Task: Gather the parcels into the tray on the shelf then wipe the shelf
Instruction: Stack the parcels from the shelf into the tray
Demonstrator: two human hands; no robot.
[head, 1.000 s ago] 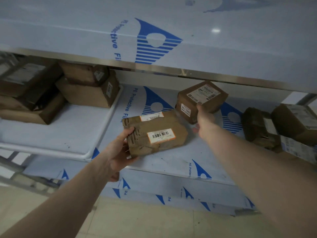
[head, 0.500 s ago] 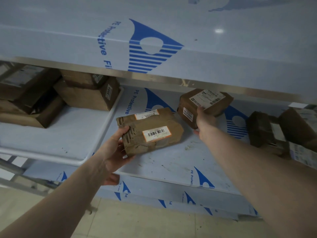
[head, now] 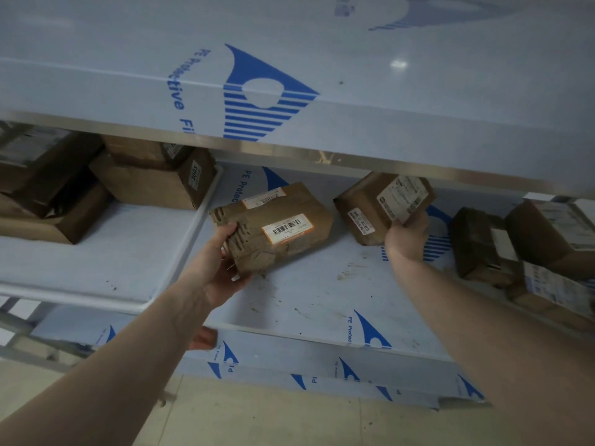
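Now: right hand (head: 407,235) had lifted box (head: 384,202) off shelf (head: 322,294); left hand (head: 219,265) gripped parcel (head: 273,225) beside tray (head: 128,252). Both headed trayward.

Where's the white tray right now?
Head view, left side of the middle shelf: the white tray holds stacked parcels at its back, just left of the parcel in the left hand.

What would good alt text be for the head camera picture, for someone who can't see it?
A person's left hand holds a brown parcel with an orange-edged barcode label and the right hand holds a smaller labelled box, both above a smudged white shelf. A white tray at left already holds several parcels; more boxes lie at right.
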